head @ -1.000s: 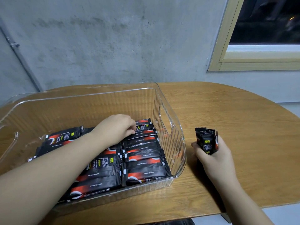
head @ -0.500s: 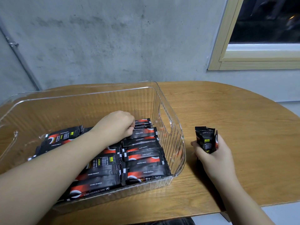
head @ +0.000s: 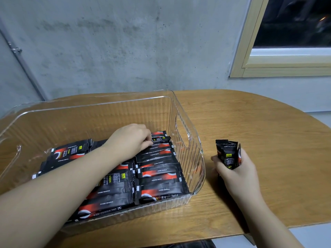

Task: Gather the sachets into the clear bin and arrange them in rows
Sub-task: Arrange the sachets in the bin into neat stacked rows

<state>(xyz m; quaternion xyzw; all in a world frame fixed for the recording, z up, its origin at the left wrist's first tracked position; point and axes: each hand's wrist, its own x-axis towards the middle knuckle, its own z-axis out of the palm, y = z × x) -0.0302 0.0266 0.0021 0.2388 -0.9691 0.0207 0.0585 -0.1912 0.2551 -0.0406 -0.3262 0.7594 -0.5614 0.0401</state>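
1. The left hand (head: 131, 140) reaches into the clear bin (head: 189, 140), its fingers curled down onto the far end of the right-hand row of sachets (head: 157, 169); the fingertips are hidden under the knuckles, so I cannot tell whether they pinch a sachet or only press on it.
2. The right hand (head: 236, 169) rests on the table (head: 259, 131) outside the bin, fingers wrapped around a small upright bundle of sachets (head: 228, 153) whose tops stick out above the thumb.
3. Around the left hand: sachets lie flat in rows below and to either side of it, black with red and white marks, overlapping one another. A second group lies left of the forearm, less tidy.
4. Just right of the left hand stands the bin's ribbed side wall with its handle cut-out; that wall lies between the two hands.
5. Beyond the left hand the bin floor is bare up to the far wall.
6. Right of and beyond the right hand the wooden table runs open to its curved edge; the near edge is close behind the wrist.
7. Behind the table rise a grey concrete wall (head: 116, 51) and, up right, a window frame (head: 250, 65).
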